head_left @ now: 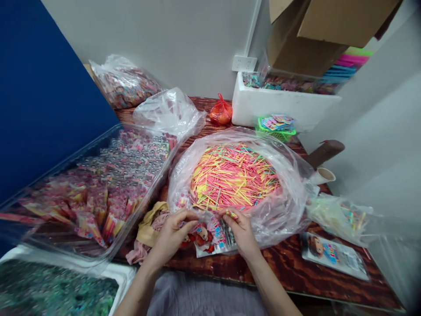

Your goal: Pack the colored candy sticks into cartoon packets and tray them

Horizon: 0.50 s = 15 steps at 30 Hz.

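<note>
My left hand point(176, 230) is closed, its thumb and forefinger pinching the edge of a small printed plastic packet point(202, 232) with cartoon figures. My right hand point(241, 232) is closed at the packet's other side, with a few short yellow and pink sticks point(232, 214) between its fingers. Below both hands lie more printed packets, partly hidden. Just beyond them, a large clear plastic bag point(289, 188) lies open, heaped with thin pink, yellow and green sticks point(235, 175).
A clear tray point(154, 188) with many filled packets stands left. Cloths point(149, 230) lie beside it. On the right are a printed packet point(333, 254), a bag of sticks point(345, 217) and a paper cup point(322, 176). Behind stand a green basket point(279, 134) and white foam box point(283, 107).
</note>
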Tool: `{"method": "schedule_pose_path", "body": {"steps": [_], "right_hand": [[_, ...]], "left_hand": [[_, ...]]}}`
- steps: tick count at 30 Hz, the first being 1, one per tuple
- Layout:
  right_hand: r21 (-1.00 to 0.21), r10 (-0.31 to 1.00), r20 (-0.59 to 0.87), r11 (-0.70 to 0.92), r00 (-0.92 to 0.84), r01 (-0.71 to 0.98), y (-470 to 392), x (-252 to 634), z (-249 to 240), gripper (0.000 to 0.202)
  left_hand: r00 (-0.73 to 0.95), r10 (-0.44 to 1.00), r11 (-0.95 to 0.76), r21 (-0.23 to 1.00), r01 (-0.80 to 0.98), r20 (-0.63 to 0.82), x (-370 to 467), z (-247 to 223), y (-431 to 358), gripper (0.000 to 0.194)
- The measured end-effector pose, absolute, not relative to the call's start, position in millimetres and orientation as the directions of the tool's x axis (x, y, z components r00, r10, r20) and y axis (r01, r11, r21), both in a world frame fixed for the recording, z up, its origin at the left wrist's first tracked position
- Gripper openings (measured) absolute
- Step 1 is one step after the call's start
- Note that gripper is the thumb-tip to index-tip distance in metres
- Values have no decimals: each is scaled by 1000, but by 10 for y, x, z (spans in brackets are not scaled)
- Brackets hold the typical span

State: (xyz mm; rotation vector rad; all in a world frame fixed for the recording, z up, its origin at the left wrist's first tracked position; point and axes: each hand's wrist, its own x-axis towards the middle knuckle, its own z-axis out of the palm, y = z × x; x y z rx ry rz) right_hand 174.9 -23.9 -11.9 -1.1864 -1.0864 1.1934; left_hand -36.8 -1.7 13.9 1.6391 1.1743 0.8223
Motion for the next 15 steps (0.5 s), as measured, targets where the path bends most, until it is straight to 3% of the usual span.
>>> {"method": "schedule_pose_path", "body": {"steps": [4,10,15], "right_hand": [[-999,998,16,19,63,-37,-254,1742,-145,12],[-998,994,55,56,90,-16,-25,1802,-65,12],[-992,987,126,124,100,30,465,1874,-196,13]], "left_hand": [[153,988,-43,935,352,-12,-426,115,-37,22],[-90,989,131,975,180,-116,-385,-33,-55,24],[42,984,169,978,120,-175,-348,-84,-75,22]]}}
